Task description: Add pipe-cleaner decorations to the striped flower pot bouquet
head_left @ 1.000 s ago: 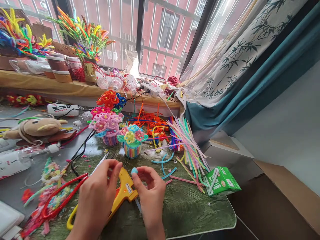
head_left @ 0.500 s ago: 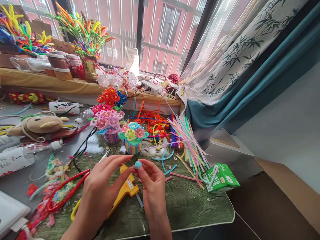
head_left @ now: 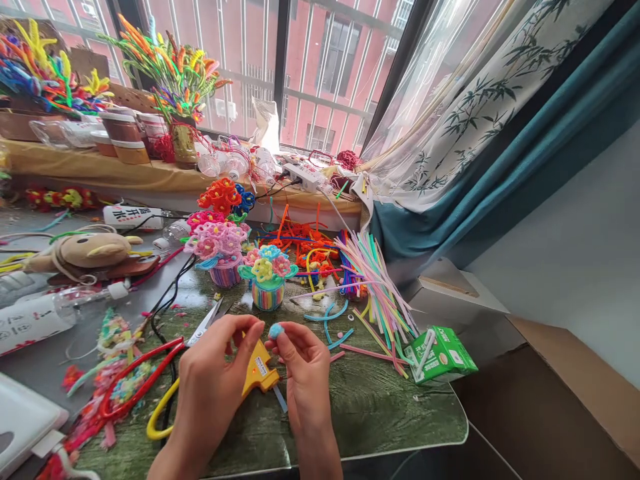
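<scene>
My right hand (head_left: 303, 373) pinches a small light-blue fuzzy ball (head_left: 275, 331) between thumb and fingertips, held just above the green mat (head_left: 380, 413). My left hand (head_left: 210, 387) hovers close beside it, fingers curled, its fingertips near the ball but holding nothing I can see. Under both hands lies a yellow glue gun (head_left: 257, 375). Just beyond the hands stands a small pipe-cleaner flower pot (head_left: 267, 277), with a bigger pink one (head_left: 217, 250) to its left.
Scissors (head_left: 205, 325) lie left of the hands. A red loop and pipe-cleaner scraps (head_left: 120, 383) crowd the left. A bundle of pastel pipe cleaners (head_left: 375, 287) and a green carton (head_left: 440, 360) sit at the right by the mat's edge. A cluttered windowsill (head_left: 150, 177) runs behind.
My left hand's fingers have curled in and drawn closer to the ball. The right hand keeps its pinch on the blue ball, almost in place.
</scene>
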Motion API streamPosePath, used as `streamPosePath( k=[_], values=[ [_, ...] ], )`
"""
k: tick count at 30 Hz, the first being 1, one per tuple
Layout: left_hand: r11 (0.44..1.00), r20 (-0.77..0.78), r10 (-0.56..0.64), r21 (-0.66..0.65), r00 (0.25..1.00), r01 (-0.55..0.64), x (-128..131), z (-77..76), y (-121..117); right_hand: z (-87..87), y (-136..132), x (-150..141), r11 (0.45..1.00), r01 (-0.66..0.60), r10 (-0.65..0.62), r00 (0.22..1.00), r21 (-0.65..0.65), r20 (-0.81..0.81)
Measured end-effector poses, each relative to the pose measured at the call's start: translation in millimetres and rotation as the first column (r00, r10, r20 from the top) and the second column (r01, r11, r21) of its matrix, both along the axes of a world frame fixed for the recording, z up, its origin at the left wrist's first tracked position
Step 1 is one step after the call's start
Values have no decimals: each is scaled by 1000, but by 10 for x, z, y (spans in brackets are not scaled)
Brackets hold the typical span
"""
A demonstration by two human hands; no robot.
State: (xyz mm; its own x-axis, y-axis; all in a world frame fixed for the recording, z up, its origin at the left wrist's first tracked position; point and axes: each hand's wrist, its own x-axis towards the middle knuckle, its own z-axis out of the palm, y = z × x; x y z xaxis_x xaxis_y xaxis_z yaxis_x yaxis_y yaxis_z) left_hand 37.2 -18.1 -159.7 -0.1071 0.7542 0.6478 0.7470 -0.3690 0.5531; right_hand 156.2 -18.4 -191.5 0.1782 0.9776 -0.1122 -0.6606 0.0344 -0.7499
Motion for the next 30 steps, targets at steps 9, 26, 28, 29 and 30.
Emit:
streamPosePath(
  k=[9, 26, 28, 29, 30],
  values=[
    [839, -172, 491, -171, 854, -516, -558, -12, -160, 33, 10, 87, 999, -4, -6, 982, -51, -188],
    [940, -514, 61, -259, 855, -222, -278, -441, -551, 48, 3, 193, 995, -84, 60, 922, -48, -381],
    [948, -614, 31, -233, 788, -219, -215, -479, -585, 27, 4, 236, 998, -36, 19, 934, -42, -357],
    [954, -648, 37, -204, 761, -220, -213, -504, -583, 13, 3, 255, 999, -19, 6, 939, -35, -344],
    [964, -664, 37, -173, 747, -202, -226, -530, -569, -2, 2, 270, 1000, -7, -2, 944, -26, -329]
  ],
)
